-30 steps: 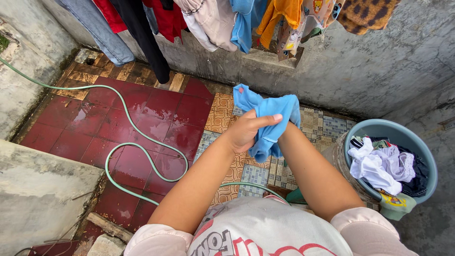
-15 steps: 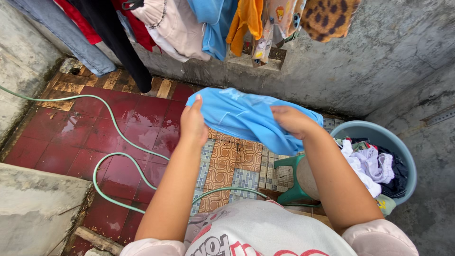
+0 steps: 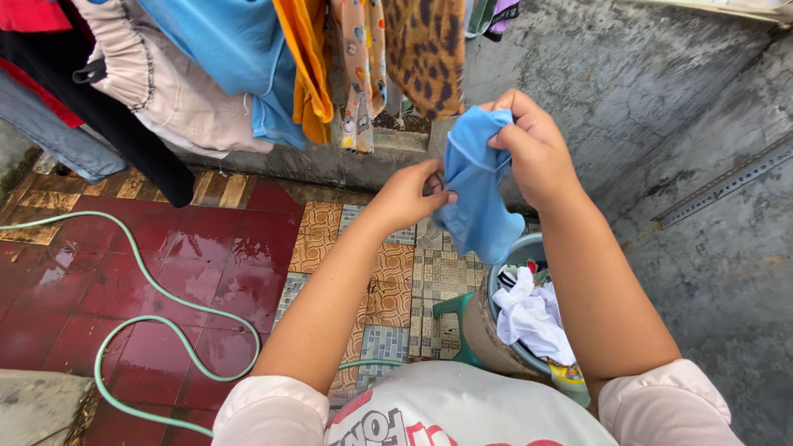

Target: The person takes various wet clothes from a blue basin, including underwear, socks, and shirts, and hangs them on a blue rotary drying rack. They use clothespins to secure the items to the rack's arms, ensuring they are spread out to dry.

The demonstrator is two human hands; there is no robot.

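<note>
1. Hose (image 3: 157,306): a pale green line looping over the wet red tiles (image 3: 124,272) at about 8 o'clock from the hands, well apart from them and touched by neither.
2. Hung clothes (image 3: 248,74): a row along the top at 10 to 12 o'clock, with a leopard-print piece (image 3: 425,49) just beside the raised cloth.
3. Left hand (image 3: 410,196): closed in a pinch, thumb and fingertips gripping the cloth's left edge at mid-height.
4. Cloth (image 3: 475,194): a small blue garment held up in front of the grey wall (image 3: 628,99), above the bucket. It droops in soft folds, so it looks light and limp, probably damp and a little clingy. It is neither stiff nor fragile, and it will sag wherever it is not held.
5. Where to grip: by my reading, a hem or seam at two points set apart, since a bunched middle only folds on itself.
6. Right hand (image 3: 533,144): at 1 o'clock from the left, fingers curled tight over the bunched top of the cloth.
7. Bucket (image 3: 516,330): at 5 o'clock below the cloth, holding white laundry (image 3: 533,318).
</note>
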